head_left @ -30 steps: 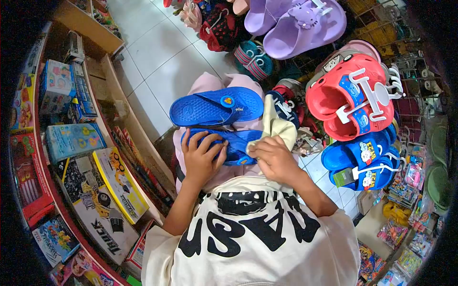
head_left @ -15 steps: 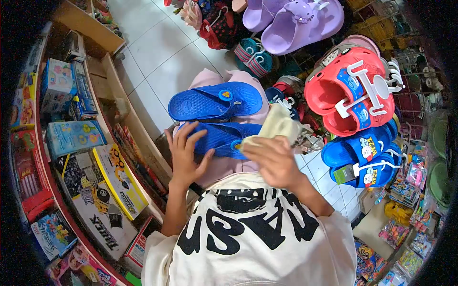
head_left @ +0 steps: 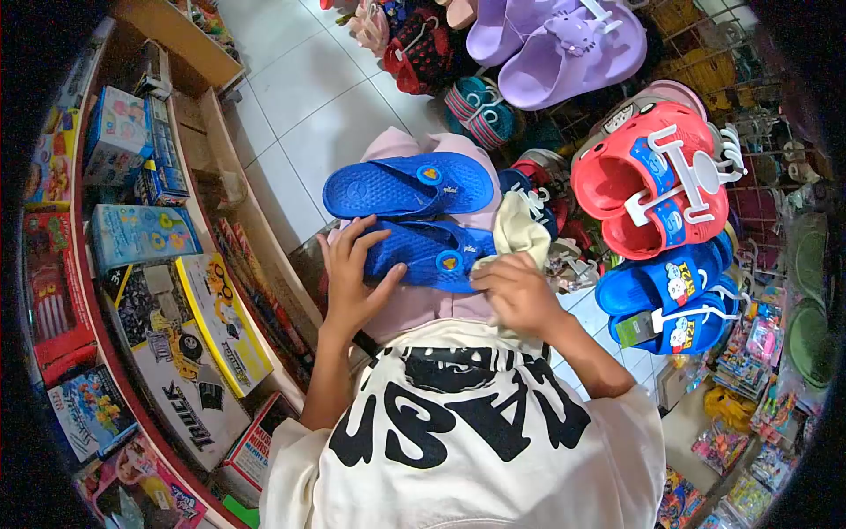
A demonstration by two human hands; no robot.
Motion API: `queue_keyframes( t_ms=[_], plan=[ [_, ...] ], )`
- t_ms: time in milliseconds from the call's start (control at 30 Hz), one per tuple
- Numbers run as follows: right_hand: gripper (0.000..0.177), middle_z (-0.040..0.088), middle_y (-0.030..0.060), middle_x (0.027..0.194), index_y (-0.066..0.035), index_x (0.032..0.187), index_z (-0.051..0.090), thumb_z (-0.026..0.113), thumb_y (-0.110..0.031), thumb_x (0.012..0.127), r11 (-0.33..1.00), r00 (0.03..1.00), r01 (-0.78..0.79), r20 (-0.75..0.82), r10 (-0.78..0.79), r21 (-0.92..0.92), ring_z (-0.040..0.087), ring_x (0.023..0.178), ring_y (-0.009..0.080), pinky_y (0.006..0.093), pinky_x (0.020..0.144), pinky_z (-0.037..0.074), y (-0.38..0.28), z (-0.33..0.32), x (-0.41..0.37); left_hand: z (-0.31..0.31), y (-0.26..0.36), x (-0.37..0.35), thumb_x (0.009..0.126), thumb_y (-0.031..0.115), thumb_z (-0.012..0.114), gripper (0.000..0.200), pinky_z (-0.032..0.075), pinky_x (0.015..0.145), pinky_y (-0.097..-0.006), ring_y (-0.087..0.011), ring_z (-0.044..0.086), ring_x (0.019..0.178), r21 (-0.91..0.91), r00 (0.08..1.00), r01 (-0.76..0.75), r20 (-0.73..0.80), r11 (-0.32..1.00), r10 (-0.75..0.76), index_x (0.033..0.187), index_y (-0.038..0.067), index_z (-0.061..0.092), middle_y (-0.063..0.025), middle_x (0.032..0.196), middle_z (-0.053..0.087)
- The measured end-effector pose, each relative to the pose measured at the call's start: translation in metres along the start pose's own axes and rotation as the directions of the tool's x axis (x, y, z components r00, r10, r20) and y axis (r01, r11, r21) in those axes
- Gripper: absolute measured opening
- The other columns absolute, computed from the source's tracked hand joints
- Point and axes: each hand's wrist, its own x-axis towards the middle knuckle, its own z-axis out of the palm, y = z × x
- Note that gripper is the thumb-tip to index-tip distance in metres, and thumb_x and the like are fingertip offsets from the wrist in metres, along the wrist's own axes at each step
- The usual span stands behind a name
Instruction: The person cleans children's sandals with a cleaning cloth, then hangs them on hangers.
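Two blue slippers lie side by side across the pink-trousered lap, a far slipper (head_left: 410,183) and a near slipper (head_left: 423,251), each with a round yellow-and-blue badge on its strap. My left hand (head_left: 359,278) grips the heel of the near one, with fingers over the far edge and thumb on the near side. A cream cloth (head_left: 522,231) is bunched in my right hand (head_left: 518,295), whose fingers are closed at the toe end of the near slipper. Part of the cloth hangs over beyond the toe; the rest is hidden by the hand.
On the left, a shelf (head_left: 264,309) holds boxed toys, among them a truck box (head_left: 181,370). To the right hang red clogs (head_left: 656,181), blue sandals (head_left: 674,304) and purple clogs (head_left: 573,53). White floor tiles (head_left: 304,97) show ahead.
My right hand has moved slightly right, toward the toe of the near slipper, and the cloth has shifted with it. My left hand stays at the heel. The view has shifted slightly.
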Motion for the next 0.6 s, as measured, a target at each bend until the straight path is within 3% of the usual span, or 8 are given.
queue_keyframes(
  t_ms=[167, 200, 300, 333, 433, 467, 567, 600],
  plan=[
    [0.022, 0.066, 0.0092, 0.096, -0.003, 0.088, 0.067, 0.052, -0.003, 0.071, 0.986, 0.975, -0.067, -0.197, 0.097, 0.156, 0.060, 0.094, 0.0254, 0.0374, 0.087, 0.041, -0.004, -0.033, -0.005, -0.023, -0.011, 0.021, 0.076, 0.014, 0.069, 0.036, 0.014, 0.109, -0.0585, -0.0309, 0.046, 0.120, -0.036, 0.991, -0.133, -0.001, 0.990, 0.133, 0.111, 0.012, 0.059, -0.0074, 0.122, 0.054],
    [0.023, 0.066, 0.0094, 0.096, -0.003, 0.089, 0.067, 0.052, -0.002, 0.071, 0.983, 0.968, -0.075, -0.223, 0.111, 0.166, 0.060, 0.094, 0.0255, 0.0375, 0.087, 0.041, -0.003, -0.036, -0.006, -0.028, -0.013, 0.031, 0.073, 0.015, 0.071, 0.048, 0.018, 0.110, -0.0559, -0.0308, 0.048, 0.117, 0.022, 0.974, -0.225, 0.024, 0.974, 0.224, 0.118, 0.013, 0.055, -0.0092, 0.120, 0.055],
    [0.024, 0.067, 0.0104, 0.097, -0.002, 0.090, 0.067, 0.051, -0.001, 0.073, 0.972, 0.955, -0.097, -0.255, 0.151, 0.212, 0.060, 0.096, 0.0266, 0.0383, 0.088, 0.042, -0.003, -0.038, -0.008, -0.034, 0.012, 0.066, 0.070, 0.015, 0.073, 0.067, 0.022, 0.110, -0.0515, -0.0307, 0.048, 0.116, 0.074, 0.943, -0.274, 0.217, 0.959, 0.253, 0.131, 0.014, 0.045, -0.0122, 0.120, 0.054],
    [0.024, 0.067, 0.0105, 0.097, -0.002, 0.090, 0.067, 0.051, -0.001, 0.073, 0.971, 0.955, -0.091, -0.258, 0.148, 0.221, 0.061, 0.096, 0.0266, 0.0382, 0.088, 0.042, -0.001, -0.036, -0.008, -0.029, 0.013, 0.075, 0.067, 0.014, 0.074, 0.086, 0.032, 0.105, -0.0462, -0.0317, 0.054, 0.107, 0.129, 0.919, -0.331, 0.267, 0.935, 0.288, 0.141, 0.015, 0.030, -0.0153, 0.109, 0.059],
    [0.025, 0.067, 0.0109, 0.097, -0.002, 0.091, 0.067, 0.050, -0.001, 0.073, 0.971, 0.956, -0.075, -0.259, 0.135, 0.228, 0.061, 0.098, 0.0268, 0.0377, 0.089, 0.042, 0.000, -0.032, -0.008, -0.011, 0.033, 0.098, 0.065, 0.012, 0.074, 0.093, 0.038, 0.097, -0.0441, -0.0335, 0.059, 0.094, 0.081, 0.847, -0.260, 0.498, 0.962, 0.187, 0.144, 0.014, 0.025, -0.0153, 0.091, 0.063],
    [0.025, 0.067, 0.0110, 0.097, -0.002, 0.091, 0.068, 0.050, -0.001, 0.073, 0.970, 0.957, -0.075, -0.258, 0.135, 0.230, 0.061, 0.098, 0.0268, 0.0376, 0.089, 0.042, -0.001, -0.032, -0.010, 0.002, 0.026, 0.100, 0.065, 0.011, 0.073, 0.094, 0.046, 0.082, -0.0451, -0.0360, 0.062, 0.077, 0.064, 0.829, -0.443, 0.409, 0.894, 0.382, 0.145, 0.014, 0.023, -0.0152, 0.075, 0.063],
    [0.025, 0.067, 0.0114, 0.097, -0.001, 0.090, 0.068, 0.050, -0.001, 0.073, 0.967, 0.949, -0.088, -0.275, 0.154, 0.240, 0.061, 0.099, 0.0270, 0.0374, 0.089, 0.042, -0.002, -0.034, -0.013, -0.001, 0.043, 0.111, 0.067, 0.010, 0.072, 0.093, 0.049, 0.067, -0.0456, -0.0360, 0.062, 0.069, 0.116, 0.781, -0.361, 0.579, 0.925, 0.233, 0.145, 0.013, 0.022, -0.0174, 0.073, 0.063],
    [0.025, 0.067, 0.0115, 0.097, -0.001, 0.090, 0.068, 0.050, -0.001, 0.073, 0.963, 0.942, -0.097, -0.290, 0.171, 0.253, 0.061, 0.099, 0.0269, 0.0373, 0.089, 0.042, -0.001, -0.035, -0.015, -0.003, 0.047, 0.112, 0.067, 0.010, 0.071, 0.091, 0.049, 0.064, -0.0456, -0.0360, 0.062, 0.067, 0.090, 0.819, -0.306, 0.532, 0.948, 0.214, 0.145, 0.013, 0.023, -0.0178, 0.072, 0.063]
  ],
)
